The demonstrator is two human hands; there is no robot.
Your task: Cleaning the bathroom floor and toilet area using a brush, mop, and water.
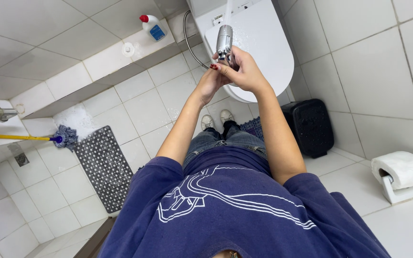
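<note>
While the person looks straight down past a navy printed shirt (225,205) and jeans to two pale shoes (217,119) on the tiled floor (144,110), both arms stretch forward over a white toilet (264,43) with its lid closed. The left hand (210,82) and the right hand (244,72) meet at the near edge of that lid, both closed around a chrome spray nozzle (224,40) — the right hand's fingers wrap its lower end, and the left hand presses in from the left, touching the right. The nozzle stands upright above the hands, and a thin stream of water leaves its tip toward the far wall.

To the near left lies a dark studded mat (103,165), with a blue mop head (67,137) just beyond it. At right stand a black bin (310,125) and, nearer, a toilet paper roll (401,168). Far left — on a ledge — sits a red-capped bottle (152,26).
</note>
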